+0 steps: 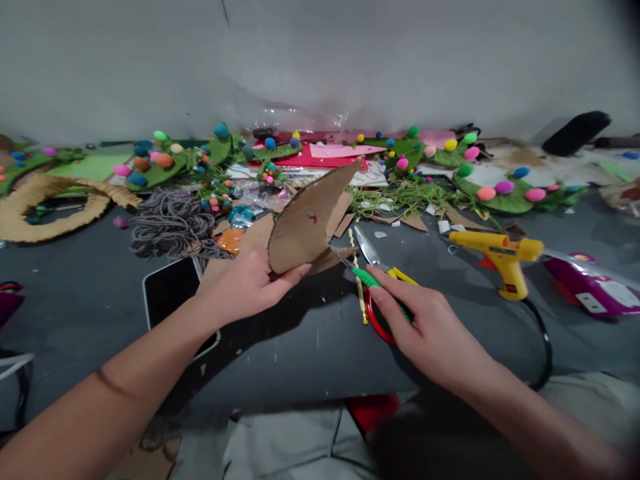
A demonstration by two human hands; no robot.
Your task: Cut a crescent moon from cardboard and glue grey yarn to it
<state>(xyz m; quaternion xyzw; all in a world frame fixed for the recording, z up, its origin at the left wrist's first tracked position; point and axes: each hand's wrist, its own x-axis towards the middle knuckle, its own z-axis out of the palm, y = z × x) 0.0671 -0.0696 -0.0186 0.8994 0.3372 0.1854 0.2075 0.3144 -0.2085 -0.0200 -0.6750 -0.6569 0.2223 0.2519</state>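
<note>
My left hand grips a curved piece of brown cardboard by its lower edge, thumb on the near face. The cardboard is held up off the table and has a small dark pink mark. In my right hand is a green-handled craft knife, my fingers closed round its handle. Its thin metal blade meets the cardboard's lower right edge, where a narrow strip sticks out. Beneath the knife lie scissors with red and yellow handles, partly hidden by my right hand, and a yellow pencil.
A phone lies under my left forearm, with grey cord behind it. A yellow glue gun and a purple device sit at the right. Green pieces with coloured pompoms and a tan ring line the back.
</note>
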